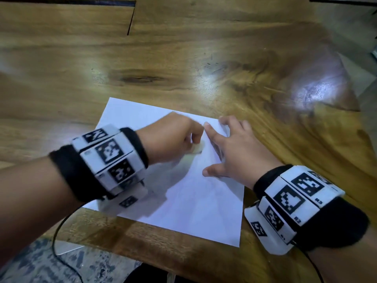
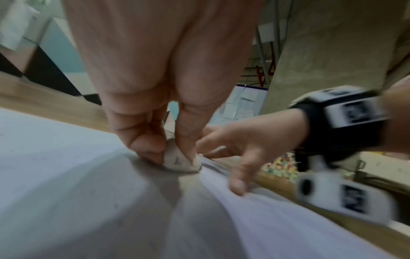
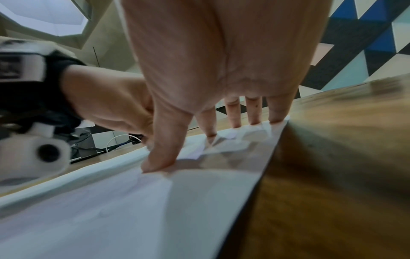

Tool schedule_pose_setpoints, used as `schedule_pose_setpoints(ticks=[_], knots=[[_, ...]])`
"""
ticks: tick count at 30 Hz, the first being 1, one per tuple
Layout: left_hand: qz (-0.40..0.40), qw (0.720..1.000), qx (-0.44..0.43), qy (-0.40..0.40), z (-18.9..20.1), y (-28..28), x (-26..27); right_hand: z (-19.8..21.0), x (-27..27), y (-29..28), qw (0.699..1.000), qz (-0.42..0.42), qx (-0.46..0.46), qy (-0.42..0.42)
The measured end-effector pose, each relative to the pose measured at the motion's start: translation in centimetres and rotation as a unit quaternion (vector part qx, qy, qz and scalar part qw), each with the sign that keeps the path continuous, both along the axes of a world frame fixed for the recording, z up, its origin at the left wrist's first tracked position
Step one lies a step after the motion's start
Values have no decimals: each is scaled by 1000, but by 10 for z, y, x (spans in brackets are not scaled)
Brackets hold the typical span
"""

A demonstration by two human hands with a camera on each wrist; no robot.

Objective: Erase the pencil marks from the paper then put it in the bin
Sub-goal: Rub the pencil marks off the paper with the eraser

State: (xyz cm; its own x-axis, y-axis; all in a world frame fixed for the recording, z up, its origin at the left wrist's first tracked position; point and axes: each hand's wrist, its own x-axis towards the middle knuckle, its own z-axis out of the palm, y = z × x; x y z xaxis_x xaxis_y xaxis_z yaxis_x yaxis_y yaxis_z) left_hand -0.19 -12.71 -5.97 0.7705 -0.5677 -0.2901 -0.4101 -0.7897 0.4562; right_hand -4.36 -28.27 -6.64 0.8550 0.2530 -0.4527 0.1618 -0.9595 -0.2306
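Hands [image 1: 171, 137] [image 1: 230, 150] work eraser [image 2: 179, 161] on paper [image 1: 193, 201], wooden table [image 1: 183, 58].

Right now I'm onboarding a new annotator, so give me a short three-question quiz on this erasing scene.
1. True or false: the left hand pinches the small white eraser against the white sheet of paper.
2. The right hand is: A) lifting the sheet, B) pressing it flat with spread fingers, C) resting off the sheet.
3. Fill in: the sheet lies on a ____ table.

Key: 1 true; 2 B; 3 wooden.
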Motion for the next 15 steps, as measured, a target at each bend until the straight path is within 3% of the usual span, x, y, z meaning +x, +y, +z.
schedule_pose_setpoints(ticks=[3, 8, 15], knots=[[-14, 1000, 11, 8, -1, 4, 0, -1, 0, 0, 1000, 2, -2, 0], [47, 998, -15, -50, 1, -13, 27, 0, -1, 1, 1000, 2, -6, -7], [-89, 993, 65, 50, 0, 15, -10, 0, -2, 0, 1000, 0, 0, -5]])
